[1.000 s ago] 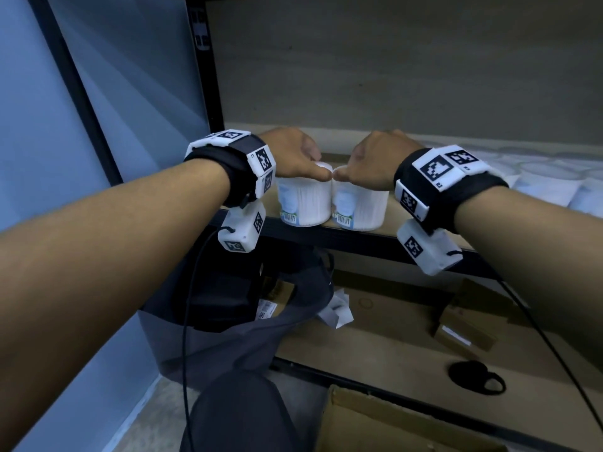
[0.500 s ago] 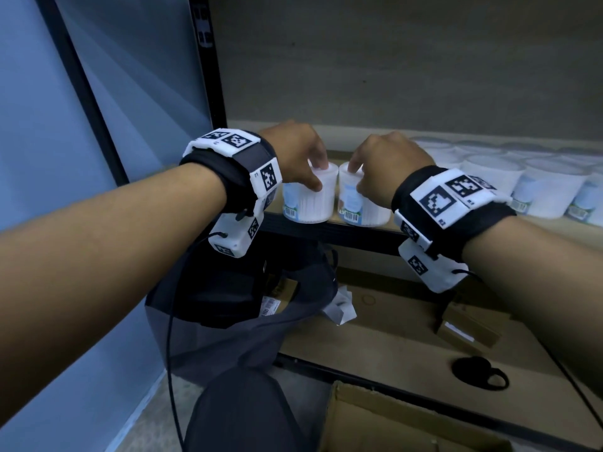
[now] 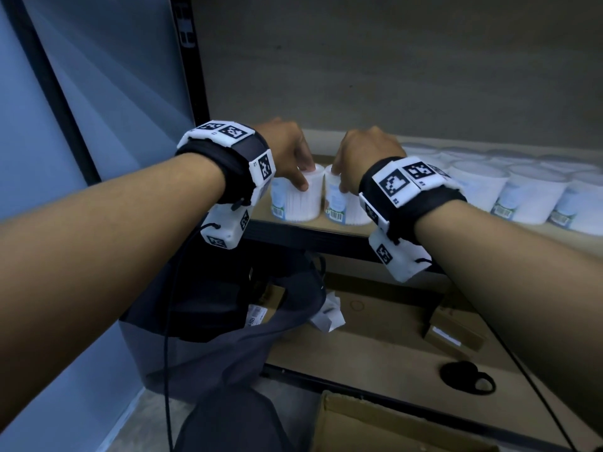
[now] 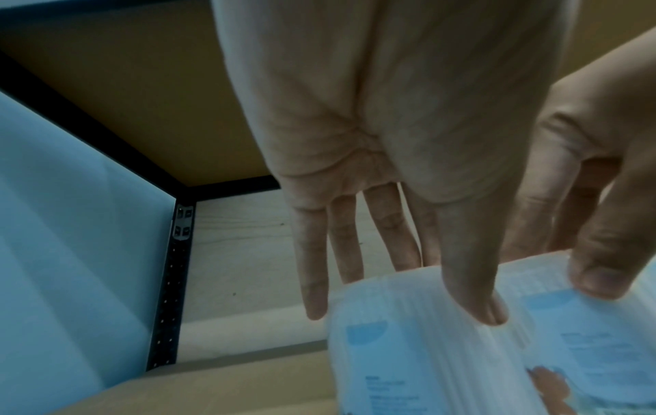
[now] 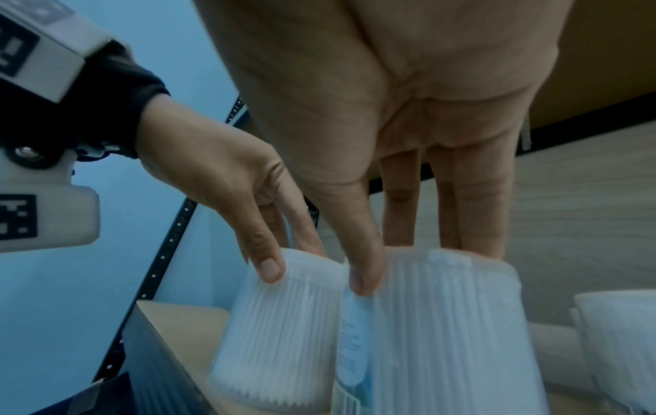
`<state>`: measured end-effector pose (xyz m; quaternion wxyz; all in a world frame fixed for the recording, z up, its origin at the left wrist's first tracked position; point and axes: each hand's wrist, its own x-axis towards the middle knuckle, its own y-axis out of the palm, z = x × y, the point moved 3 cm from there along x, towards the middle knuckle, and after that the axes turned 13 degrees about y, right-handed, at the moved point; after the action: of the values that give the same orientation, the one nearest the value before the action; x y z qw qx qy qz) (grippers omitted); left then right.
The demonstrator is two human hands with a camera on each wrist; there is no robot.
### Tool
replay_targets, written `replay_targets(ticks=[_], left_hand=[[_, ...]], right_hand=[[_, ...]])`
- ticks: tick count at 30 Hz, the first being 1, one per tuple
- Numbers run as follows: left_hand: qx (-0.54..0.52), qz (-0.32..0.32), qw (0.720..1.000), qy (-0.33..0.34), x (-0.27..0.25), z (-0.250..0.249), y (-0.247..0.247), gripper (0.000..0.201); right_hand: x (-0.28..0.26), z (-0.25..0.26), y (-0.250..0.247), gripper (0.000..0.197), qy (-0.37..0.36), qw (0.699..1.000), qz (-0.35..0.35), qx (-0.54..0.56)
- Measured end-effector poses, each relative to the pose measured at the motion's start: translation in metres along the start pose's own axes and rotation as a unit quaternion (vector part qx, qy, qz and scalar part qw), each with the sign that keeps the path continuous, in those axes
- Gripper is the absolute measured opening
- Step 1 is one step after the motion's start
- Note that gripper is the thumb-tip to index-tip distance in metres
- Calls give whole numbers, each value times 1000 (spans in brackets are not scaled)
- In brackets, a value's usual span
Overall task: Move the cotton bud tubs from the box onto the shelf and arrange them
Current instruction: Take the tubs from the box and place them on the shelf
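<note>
Two white cotton bud tubs stand side by side at the front left of the shelf [image 3: 328, 157]. My left hand [image 3: 305, 174] grips the left tub [image 3: 297, 203] from above, thumb [image 4: 472, 294] down its front and fingers behind it. My right hand [image 3: 346, 172] holds the right tub [image 3: 342, 208] the same way, thumb [image 5: 362, 261] on the front. The tubs nearly touch. In the right wrist view the left tub [image 5: 280, 323] and the right tub [image 5: 444, 323] look blurred. The left wrist view shows the left tub [image 4: 408, 351] and the right tub [image 4: 596, 337] close up.
Several more tubs [image 3: 522, 194] stand in rows along the shelf to the right. A black upright post [image 3: 192, 76] bounds the shelf at left. Below are a dark bag [image 3: 228, 337], a lower board with a small carton [image 3: 453, 331], and an open cardboard box [image 3: 375, 429].
Both hands went from lying curled over the tub lids to gripping them with thumbs down the fronts. The two tubs sit slightly further in from the shelf's front edge.
</note>
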<state>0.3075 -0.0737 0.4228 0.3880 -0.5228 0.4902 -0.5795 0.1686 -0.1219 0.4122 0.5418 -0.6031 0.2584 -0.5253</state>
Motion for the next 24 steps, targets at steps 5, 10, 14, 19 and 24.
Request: replay_targets(ticks=[5,10,14,19,24], left_hand=[[-18,-2,1000,-11,18,11,6,43],[-34,-14,999,-15,35,23,13,44],[-45,-19,999,-20,47,31,18,45],[-44,-35,998,-24,63,40,25,42],[-67,-27,997,-32,79,53,32,45]], right_hand=[[24,5,7,27,11,1000,26,-1],[38,10,13,24,18,999,30,-21],[45,13,20,23,28,999,22,-23],[61,11,30,23,46,999,18,11],[76,10,33,24,48,998,19,28]])
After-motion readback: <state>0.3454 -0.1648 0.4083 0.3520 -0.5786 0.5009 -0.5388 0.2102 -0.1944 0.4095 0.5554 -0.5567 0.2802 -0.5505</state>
